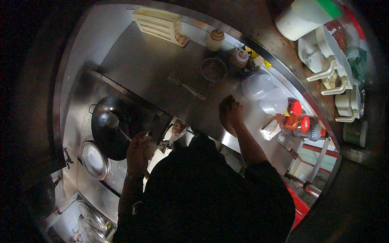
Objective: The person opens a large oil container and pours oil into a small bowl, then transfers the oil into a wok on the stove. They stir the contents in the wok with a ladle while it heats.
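Note:
A dark wok (104,136) sits on the stove to my left. In it lies a metal ladle (113,119), its handle running up into my left hand (140,152), which is closed around the end. My right hand (232,114) is over the stainless steel counter (209,117), fingers bunched. It is too dark to tell whether it holds anything. Ahead of it a whisk (193,91) lies on the counter, with a round dark bowl or strainer (213,70) behind. White plastic bowls (273,100) stand just right of this hand.
A round metal lid (94,161) lies beside the wok. Along the counter's back are a cream slatted rack (158,25), eggs (181,39), a lidded jar (215,40) and a squeeze bottle (240,57). Red-capped jars (296,122) stand at right, below a shelf holding white handled containers (340,73).

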Available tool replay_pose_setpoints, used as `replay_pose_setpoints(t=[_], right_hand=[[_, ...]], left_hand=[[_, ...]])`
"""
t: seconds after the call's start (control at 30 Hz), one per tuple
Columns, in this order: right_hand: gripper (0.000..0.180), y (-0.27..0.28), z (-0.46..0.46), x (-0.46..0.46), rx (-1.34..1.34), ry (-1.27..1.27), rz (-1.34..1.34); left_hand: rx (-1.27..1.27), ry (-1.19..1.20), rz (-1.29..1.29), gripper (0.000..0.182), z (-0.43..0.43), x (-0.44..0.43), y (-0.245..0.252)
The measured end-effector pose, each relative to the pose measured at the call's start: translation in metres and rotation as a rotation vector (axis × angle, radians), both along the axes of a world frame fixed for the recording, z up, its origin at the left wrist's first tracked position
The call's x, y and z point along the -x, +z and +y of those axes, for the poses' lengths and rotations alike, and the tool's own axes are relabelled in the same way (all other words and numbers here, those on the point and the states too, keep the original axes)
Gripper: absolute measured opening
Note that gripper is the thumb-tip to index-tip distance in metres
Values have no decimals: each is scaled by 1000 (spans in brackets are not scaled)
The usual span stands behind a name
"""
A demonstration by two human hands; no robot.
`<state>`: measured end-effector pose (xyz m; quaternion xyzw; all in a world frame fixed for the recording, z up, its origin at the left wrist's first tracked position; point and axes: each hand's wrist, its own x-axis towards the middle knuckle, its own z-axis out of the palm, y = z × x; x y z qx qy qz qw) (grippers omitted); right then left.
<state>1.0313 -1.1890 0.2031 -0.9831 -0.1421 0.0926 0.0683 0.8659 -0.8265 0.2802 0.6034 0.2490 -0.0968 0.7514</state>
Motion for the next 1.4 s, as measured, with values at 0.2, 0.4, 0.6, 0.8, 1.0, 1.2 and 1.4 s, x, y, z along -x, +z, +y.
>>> replay_pose_setpoints(t=[0.2,0.4,0.6,0.8,1.0,1.2,1.4], right_hand=[[41,-59,11,-65,-681,-565,7],[32,-145,17,-135,-1366,-776,267],[22,-120,26,-91,-1464,-612,475],[20,-93,56,2,-1327,-207,930],[25,23,108,51,-822,76,737],[24,-77,86,123,-1177,-32,530],[25,-71,60,206,-1064,-128,218]], left_hand=[[-397,-263,-56,30,2,-3,-6],[-638,-194,-397,24,0,3,-14],[382,350,14,29,-11,33,-21],[-576,670,-46,29,11,27,58],[-615,926,-594,49,106,55,147],[-523,470,-763,69,96,39,153],[-483,-282,-736,40,44,37,115]])
